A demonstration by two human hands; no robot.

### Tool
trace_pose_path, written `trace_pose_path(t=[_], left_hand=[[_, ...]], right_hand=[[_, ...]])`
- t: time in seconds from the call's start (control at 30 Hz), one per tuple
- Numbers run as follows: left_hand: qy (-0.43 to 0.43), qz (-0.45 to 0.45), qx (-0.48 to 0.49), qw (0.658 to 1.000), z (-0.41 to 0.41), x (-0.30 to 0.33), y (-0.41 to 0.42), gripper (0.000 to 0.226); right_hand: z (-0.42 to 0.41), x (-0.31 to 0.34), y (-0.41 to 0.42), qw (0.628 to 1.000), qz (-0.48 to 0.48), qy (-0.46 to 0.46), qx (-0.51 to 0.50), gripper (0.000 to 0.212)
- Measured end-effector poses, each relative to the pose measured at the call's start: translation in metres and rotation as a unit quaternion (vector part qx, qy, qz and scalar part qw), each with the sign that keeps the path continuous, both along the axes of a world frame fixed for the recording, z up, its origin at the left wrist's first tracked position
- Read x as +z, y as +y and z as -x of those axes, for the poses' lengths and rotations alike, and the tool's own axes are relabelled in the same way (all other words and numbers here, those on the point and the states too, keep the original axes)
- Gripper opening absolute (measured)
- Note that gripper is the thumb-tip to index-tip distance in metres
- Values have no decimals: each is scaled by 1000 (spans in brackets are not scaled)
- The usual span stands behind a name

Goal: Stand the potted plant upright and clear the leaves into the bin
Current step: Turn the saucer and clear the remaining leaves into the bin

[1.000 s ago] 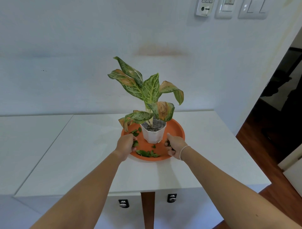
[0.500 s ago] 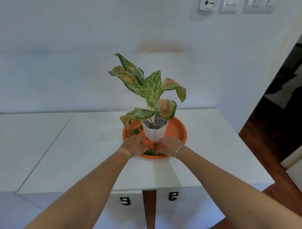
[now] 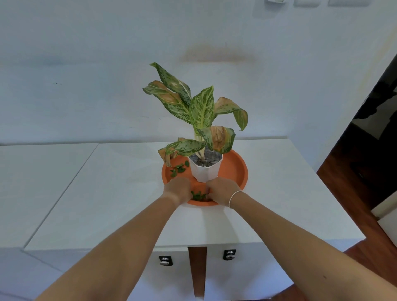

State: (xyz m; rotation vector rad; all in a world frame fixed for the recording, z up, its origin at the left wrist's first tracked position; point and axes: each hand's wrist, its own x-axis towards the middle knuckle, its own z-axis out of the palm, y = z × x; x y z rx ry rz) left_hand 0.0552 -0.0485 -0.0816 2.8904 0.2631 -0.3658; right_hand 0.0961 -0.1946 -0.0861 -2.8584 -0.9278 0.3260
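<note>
Potted plant (image 3: 204, 137) upright in orange saucer (image 3: 236, 169), both hands cupped around loose leaves (image 3: 198, 196) at near rim

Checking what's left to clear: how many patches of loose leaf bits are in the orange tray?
2: one patch of leaf bits left of the white pot, another at the near rim between both hands. More may hide under the hands.

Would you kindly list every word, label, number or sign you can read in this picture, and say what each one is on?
None can be read.
Wall switches: cut off by the top edge, no print visible.
Two drawer locks: too small and blurred to show any marking.
White pot, orange tray and white table: plain, no text.
</note>
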Motion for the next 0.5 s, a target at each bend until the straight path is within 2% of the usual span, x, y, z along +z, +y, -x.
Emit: trace_pose_path(t=[0.07, 0.2, 0.33, 0.4, 0.5], left_hand=[[-4, 9, -6, 1000, 1, 2, 0, 16], [-16, 97, 15, 995, 0, 7, 4, 15], [-15, 135, 31, 990, 0, 12, 13, 13], [-18, 173, 51, 983, 0, 12, 17, 13], [-32, 250, 93, 963, 2, 13, 21, 23]], right_hand=[[2, 1, 0, 1000, 5, 1, 3, 22], [2, 4, -2, 1000, -3, 23, -7, 25], [-4, 11, -5, 979, -132, 126, -95, 19], [-6, 17, -6, 925, -242, 238, -171, 15], [-7, 23, -10, 775, -388, 418, -273, 22]])
